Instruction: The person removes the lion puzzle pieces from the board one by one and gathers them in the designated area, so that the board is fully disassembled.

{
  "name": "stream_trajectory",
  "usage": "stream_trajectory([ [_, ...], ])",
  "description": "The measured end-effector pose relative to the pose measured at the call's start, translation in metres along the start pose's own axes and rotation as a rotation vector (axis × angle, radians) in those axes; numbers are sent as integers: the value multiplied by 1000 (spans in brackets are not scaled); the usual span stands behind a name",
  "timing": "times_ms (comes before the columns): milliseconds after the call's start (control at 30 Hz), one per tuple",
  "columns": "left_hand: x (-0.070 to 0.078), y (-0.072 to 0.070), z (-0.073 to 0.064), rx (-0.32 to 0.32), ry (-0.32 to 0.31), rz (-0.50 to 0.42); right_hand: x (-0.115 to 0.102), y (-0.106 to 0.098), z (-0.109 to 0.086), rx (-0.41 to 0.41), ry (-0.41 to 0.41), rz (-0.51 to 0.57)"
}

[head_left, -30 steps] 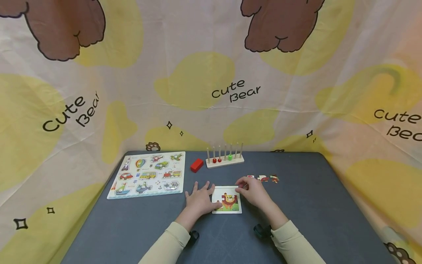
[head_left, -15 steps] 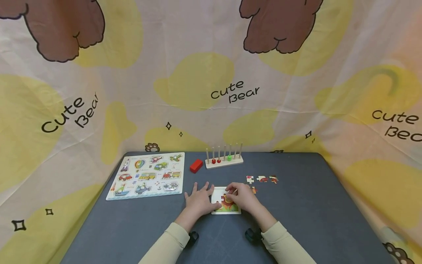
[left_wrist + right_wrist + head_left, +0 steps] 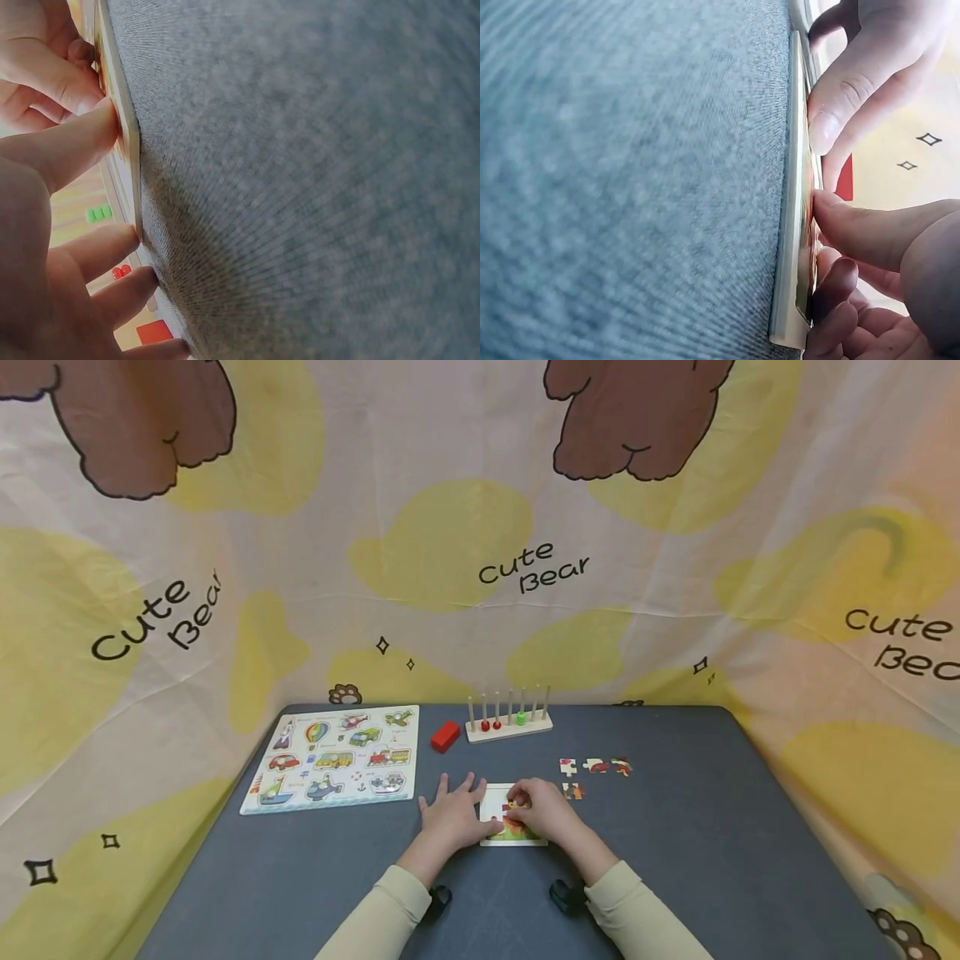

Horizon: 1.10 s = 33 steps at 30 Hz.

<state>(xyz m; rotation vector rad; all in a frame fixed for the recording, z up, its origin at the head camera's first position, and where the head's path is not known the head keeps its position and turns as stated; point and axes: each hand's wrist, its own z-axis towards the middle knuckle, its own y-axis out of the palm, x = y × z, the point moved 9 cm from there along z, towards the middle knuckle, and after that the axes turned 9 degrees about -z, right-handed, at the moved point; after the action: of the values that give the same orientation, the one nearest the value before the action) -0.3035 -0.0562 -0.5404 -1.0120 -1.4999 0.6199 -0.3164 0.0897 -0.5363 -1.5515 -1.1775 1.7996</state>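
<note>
A small square jigsaw tray (image 3: pixel 495 791) with a white border and a lion picture lies flat on the table. My left hand (image 3: pixel 452 820) spreads its fingers at the tray's left edge, its thumb resting on the picture. Over the upper middle of the tray, my right hand (image 3: pixel 549 811) pinches a small puzzle piece, mostly hidden by the fingers. In the right wrist view the right thumb (image 3: pixel 862 229) is bent down at the tray's surface. The left thumb (image 3: pixel 82 142) touches the tray's near side in the left wrist view.
Loose puzzle pieces (image 3: pixel 597 767) lie to the right, one piece (image 3: pixel 572 791) close to my right hand. A vehicle picture board (image 3: pixel 330 760) lies at the left. Behind are a red block (image 3: pixel 446 737) and a peg rack (image 3: pixel 510 728) with beads.
My right hand has moved left from the tray's upper right corner onto its picture, uncovering the loose pieces behind. The left hand has stayed in place.
</note>
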Motion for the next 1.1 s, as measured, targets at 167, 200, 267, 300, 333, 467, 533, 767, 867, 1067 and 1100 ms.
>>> stream_trajectory([
  [167, -1, -1, 0, 10, -5, 7, -4, 1, -1, -3, -9, 6],
  [200, -1, -1, 0, 12, -5, 10, -4, 1, -1, -2, -9, 3],
  [267, -1, -1, -1, 13, -3, 13, -3, 1, 0, -5, -3, 1],
  [300, -1, -1, -1, 13, -1, 13, -3, 1, 0, -6, 2, 1],
  [333, -1, -1, -1, 13, 1, 10, -2, 2, 0, -7, 5, 0],
  [467, -1, 0, -1, 9, 1, 4, 0, 3, 0, -20, 24, 15],
  [533, 0, 0, -1, 8, 2, 3, 2, 3, 0, -24, 36, 29],
  [767, 1, 0, -2, 7, 7, -1, 4, 2, 0, -18, 50, 70],
  [867, 2, -1, -3, 4, 8, -5, 3, 1, -1, -13, 51, 93],
  [1067, 3, -2, -3, 3, 4, 8, 8, 0, -2, -8, 73, 180],
  [1100, 3, -2, -3, 2, 3, 10, 9, 0, -1, -14, 78, 200],
])
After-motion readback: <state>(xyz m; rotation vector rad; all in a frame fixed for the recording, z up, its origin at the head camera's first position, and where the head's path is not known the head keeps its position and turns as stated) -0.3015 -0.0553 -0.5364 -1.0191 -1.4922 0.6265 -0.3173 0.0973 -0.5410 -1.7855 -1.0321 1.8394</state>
